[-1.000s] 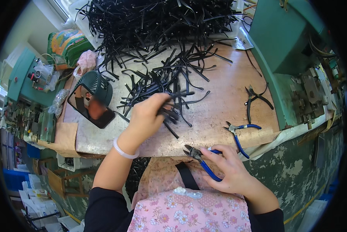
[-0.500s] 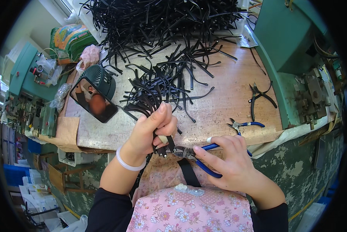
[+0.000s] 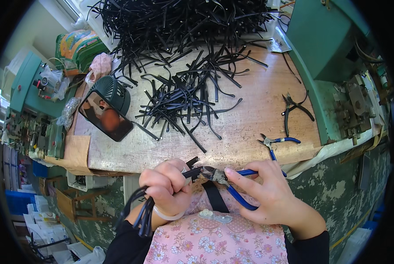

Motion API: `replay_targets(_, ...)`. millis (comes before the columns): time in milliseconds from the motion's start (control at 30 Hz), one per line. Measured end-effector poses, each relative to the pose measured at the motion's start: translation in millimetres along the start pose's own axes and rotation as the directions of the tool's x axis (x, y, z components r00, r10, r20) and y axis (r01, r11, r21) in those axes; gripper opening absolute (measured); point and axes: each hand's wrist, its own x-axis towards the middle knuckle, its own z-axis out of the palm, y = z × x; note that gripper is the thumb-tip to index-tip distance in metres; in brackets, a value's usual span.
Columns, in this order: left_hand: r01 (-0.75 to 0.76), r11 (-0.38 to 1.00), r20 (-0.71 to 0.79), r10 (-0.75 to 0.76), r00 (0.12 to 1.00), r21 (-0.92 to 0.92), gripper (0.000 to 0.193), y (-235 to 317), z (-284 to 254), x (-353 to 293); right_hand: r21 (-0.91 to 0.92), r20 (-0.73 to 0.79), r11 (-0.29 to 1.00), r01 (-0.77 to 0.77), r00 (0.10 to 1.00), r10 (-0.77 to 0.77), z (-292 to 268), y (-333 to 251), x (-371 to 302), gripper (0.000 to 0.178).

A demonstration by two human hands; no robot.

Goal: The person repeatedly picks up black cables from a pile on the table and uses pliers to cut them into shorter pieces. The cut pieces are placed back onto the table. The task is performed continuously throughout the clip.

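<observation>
At the table's near edge my left hand is closed around a bunch of black eyeglass temples. Their curved tips hang down on the left of the fist, and their straight ends stick out to the right. My right hand grips blue-handled cutting pliers, handles spread. The plier jaws meet the end of one temple just right of my left fist; whether they touch or bite it I cannot tell. Beyond my hands, loose eyeglass temples lie scattered on the wooden table.
A large heap of black temples fills the far side. Blue-handled pliers and black-handled pliers lie at the right, beside a green machine. A phone leans on a dark green fan at the left.
My left hand has come down toward me and turned, so the temples' straight ends now point right instead of down. The pliers have shifted slightly right, their jaws still at the temple ends.
</observation>
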Motion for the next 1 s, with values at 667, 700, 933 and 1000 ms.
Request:
replay_targets(667,0.564,0.76,0.23,-0.515,0.826,-0.322,0.041,-3,-11,27,0.025,-0.021,1.0,0.005,1.0,-0.005,10,10,-9,0.07)
replay_targets(700,0.572,0.739,0.23,-0.524,0.82,-0.356,0.041,-4,-10,28,0.113,-0.044,0.993,0.015,0.999,-0.011,17,14,-10,0.07)
replay_targets(933,0.596,0.705,0.226,-0.553,0.802,-0.385,0.041,-7,-9,28,0.024,-0.125,0.999,0.049,0.991,-0.045,15,14,-12,0.073)
replay_targets(1000,0.571,0.71,0.181,-0.551,0.815,-0.411,0.042,-10,-9,27,-0.137,-0.073,0.989,0.047,0.996,-0.058,21,21,-9,0.074)
